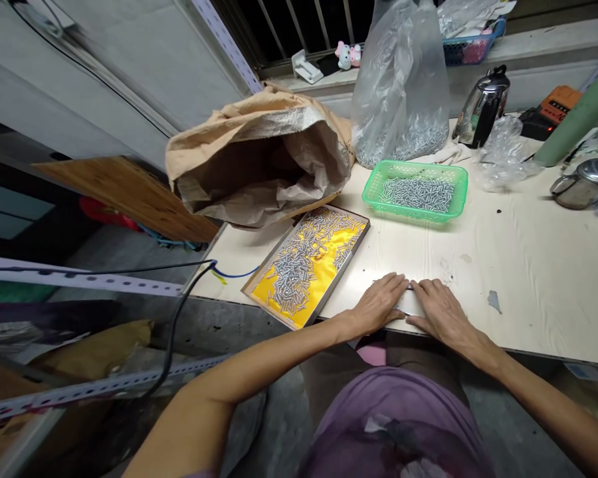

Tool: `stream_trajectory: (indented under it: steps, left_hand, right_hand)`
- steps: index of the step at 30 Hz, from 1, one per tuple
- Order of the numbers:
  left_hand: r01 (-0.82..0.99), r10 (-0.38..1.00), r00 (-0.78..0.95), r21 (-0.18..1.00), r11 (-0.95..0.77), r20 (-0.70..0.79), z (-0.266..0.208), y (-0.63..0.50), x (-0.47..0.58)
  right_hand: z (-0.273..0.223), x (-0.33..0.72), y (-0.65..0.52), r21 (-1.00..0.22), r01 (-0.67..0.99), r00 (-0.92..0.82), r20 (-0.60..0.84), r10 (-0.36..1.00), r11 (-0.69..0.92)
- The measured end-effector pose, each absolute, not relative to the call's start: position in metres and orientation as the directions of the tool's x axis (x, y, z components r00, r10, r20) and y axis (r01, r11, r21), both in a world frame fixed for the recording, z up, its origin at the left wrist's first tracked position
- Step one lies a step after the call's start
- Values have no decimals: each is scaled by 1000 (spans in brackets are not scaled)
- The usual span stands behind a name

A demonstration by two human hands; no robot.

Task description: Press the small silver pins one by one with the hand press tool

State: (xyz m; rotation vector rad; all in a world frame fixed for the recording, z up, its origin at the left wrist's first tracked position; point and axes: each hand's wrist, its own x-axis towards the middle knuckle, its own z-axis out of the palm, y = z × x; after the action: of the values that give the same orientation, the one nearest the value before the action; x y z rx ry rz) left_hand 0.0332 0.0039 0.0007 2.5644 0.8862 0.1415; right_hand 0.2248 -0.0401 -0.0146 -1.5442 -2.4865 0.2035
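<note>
At the table's front edge, my left hand (379,303) and my right hand (441,309) rest on a thin, flat, pale plate (411,303). Fingers lie along its far side and thumbs along the near side, so both hands grip it. My palms cover most of the plate, and what it is made of is unclear. Left of my left hand lies a shallow tray (333,284) lined with yellow cloth, holding many small metal pins (293,275). Beyond my hands is a green plastic basket (414,214) with more such metal pieces (418,192).
A large brown paper sack (259,133) lies open-mouthed behind the tray. Nearby stands a clear plastic bag (401,86) of metal pieces. A kettle (483,106), a metal cup (585,182) and a green tube (578,123) are at the right. A dark cable (172,332) hangs at the table's left.
</note>
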Motion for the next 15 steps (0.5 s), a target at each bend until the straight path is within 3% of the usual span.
stream_trajectory:
  steps: [6,15]
  left_hand:
    - [504,480,863,311,-806,-156,5,23,51]
    - [567,517,822,266,-779,-240,9,23,68]
  right_hand:
    - [-15,240,-49,-269,875,-388,111,915,403]
    - [-4,234,-35,-189,898,-399,26,916,397]
